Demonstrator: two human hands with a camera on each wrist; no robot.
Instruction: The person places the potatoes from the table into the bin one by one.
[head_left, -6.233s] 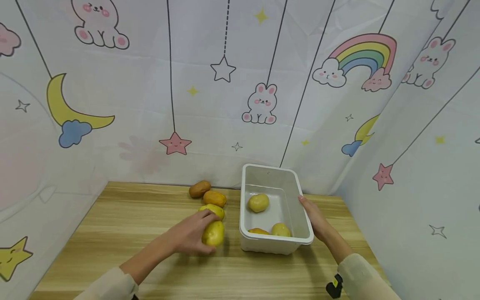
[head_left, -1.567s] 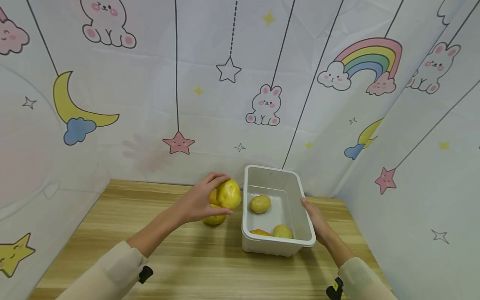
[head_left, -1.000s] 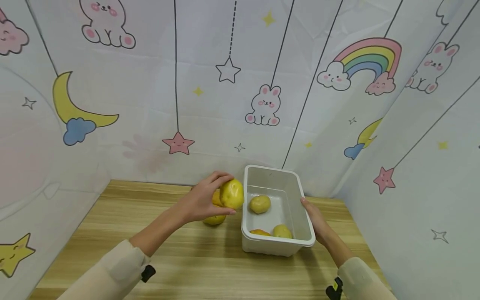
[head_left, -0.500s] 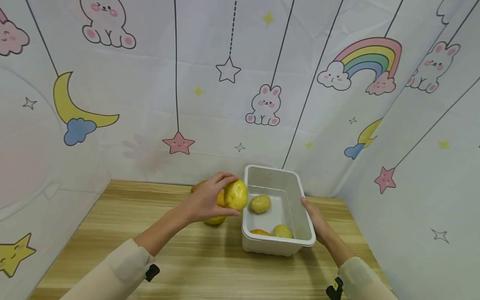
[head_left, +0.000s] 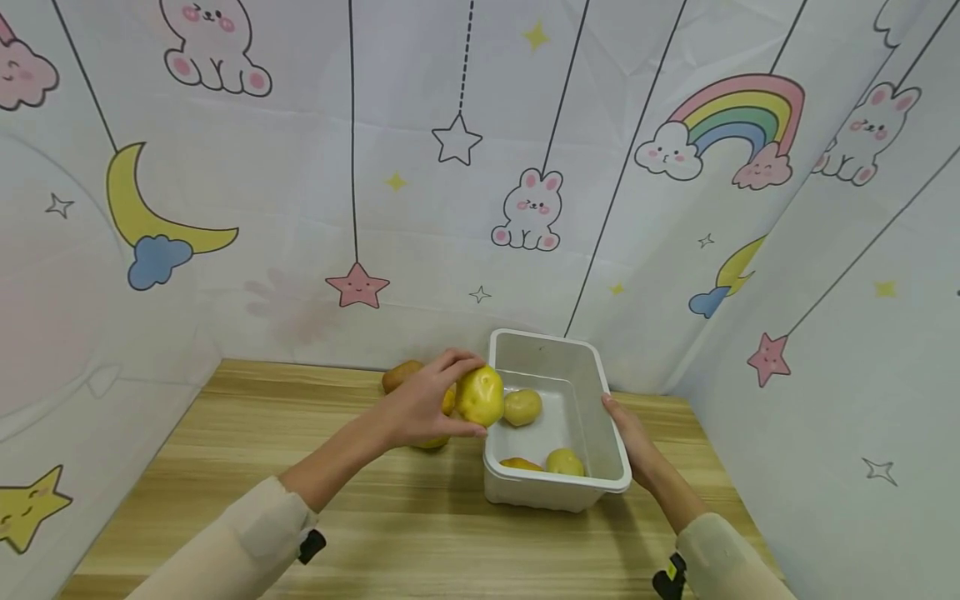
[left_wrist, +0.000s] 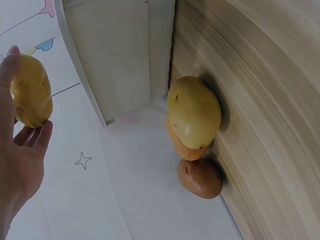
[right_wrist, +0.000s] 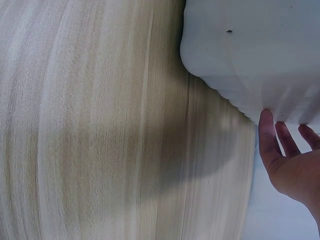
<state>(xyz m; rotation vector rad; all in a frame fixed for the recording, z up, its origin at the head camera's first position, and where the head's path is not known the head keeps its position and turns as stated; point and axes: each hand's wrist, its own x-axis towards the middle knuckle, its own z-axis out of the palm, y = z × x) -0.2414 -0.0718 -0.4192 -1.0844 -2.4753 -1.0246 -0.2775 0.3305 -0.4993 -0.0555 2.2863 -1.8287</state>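
Observation:
My left hand (head_left: 427, 404) pinches a yellow potato (head_left: 480, 397) between thumb and fingers, raised at the left rim of a white plastic bin (head_left: 525, 483). The left wrist view shows the same potato (left_wrist: 31, 91) in that hand (left_wrist: 20, 165). Inside the bin lie a pale potato (head_left: 522, 407), another pale one (head_left: 565, 462) and an orange one (head_left: 520, 463) partly hidden by the near wall. My right hand (head_left: 633, 437) touches the bin's right side; in the right wrist view its fingertips rest against the outer wall, the hand (right_wrist: 295, 165) below them.
Left of the bin, partly behind my left hand, a brown potato (head_left: 400, 375), an orange one (head_left: 448, 401) and a yellow one (head_left: 433, 442) lie on the wooden table (head_left: 315, 467). A printed white cloth (head_left: 420, 217) stands behind the table and along its sides.
The left hand picked up the yellow potato from the table, lifted it and moved it right to the bin's rim. Lately it has sunk slightly. The right hand stays at the bin.

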